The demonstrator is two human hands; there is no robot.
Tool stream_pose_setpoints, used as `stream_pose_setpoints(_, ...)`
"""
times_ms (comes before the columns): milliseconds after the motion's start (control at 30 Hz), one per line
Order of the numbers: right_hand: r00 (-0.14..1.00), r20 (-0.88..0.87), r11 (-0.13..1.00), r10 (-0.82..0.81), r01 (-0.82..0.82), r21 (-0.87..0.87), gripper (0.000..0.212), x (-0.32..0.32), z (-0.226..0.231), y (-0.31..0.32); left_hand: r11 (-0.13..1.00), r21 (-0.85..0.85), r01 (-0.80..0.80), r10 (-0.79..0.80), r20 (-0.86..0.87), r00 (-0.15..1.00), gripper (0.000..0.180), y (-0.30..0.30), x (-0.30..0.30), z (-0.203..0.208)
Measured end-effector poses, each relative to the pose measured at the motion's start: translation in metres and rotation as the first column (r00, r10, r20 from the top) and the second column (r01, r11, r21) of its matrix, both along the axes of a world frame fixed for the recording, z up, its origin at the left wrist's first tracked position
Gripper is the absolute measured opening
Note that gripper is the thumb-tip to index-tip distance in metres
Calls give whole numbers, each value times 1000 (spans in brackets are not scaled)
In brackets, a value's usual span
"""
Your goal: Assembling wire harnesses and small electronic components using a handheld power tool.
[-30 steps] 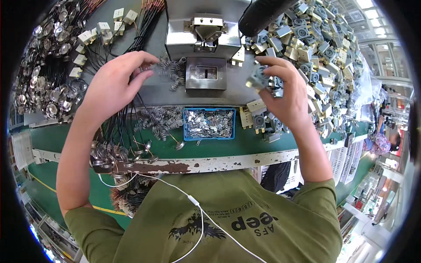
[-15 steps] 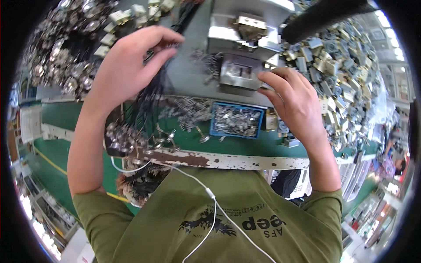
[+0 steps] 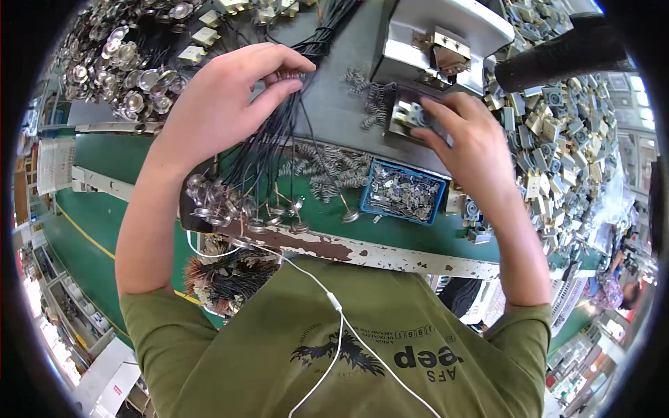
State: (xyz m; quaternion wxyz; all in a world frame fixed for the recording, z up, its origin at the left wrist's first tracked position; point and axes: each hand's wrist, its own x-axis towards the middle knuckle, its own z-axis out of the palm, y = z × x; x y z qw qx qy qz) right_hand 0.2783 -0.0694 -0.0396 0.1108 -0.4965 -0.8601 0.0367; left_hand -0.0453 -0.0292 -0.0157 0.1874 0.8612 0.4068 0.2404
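Note:
My left hand (image 3: 240, 94) is closed in a pinch above the black wires (image 3: 275, 132), and a small ribbed metal piece that looks like a coil spring (image 3: 287, 74) shows between thumb and fingers. At the metal block fixture (image 3: 401, 132), my right hand (image 3: 470, 136) has thumb and fingertips on a small grey-and-white plastic block (image 3: 411, 113). That block sits on top of the fixture, slightly blurred. Loose coil springs (image 3: 374, 101) lie just left of the fixture. Behind it stands a metal press (image 3: 446, 52) with a bright clamp.
A blue tray (image 3: 369, 187) of small metal pieces sits near the bench edge, beside a heap of springs (image 3: 327, 171). Round metal caps on wires (image 3: 216, 202) lie at front left, more caps (image 3: 129, 52) far left. Plastic blocks (image 3: 550, 132) pile up right, beside a black tube (image 3: 557, 52).
A grey-and-white block now sits on the fixture under my right fingers, where its top showed bare before. My left hand keeps its pinch. The whole view has shifted.

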Motion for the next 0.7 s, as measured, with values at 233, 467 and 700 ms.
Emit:
stream_pose_setpoints(233, 976, -216, 992, 36, -9, 128, 31, -5, -17, 4, 998, -51, 37, -35, 25, 999, 18, -1, 14, 0)
stream_pose_setpoints(467, 976, -216, 973, 12, 38, 226, 31, 7, -29, -4, 986, -146, 76, -90, -94, 991, 21, -2, 8, 4)
stream_pose_setpoints(700, 980, -201, 976, 1, 43, 213, 40, -16, 6, -28, 934, -324, 148, -317, -568, 760, 36, -31, 39, -1)
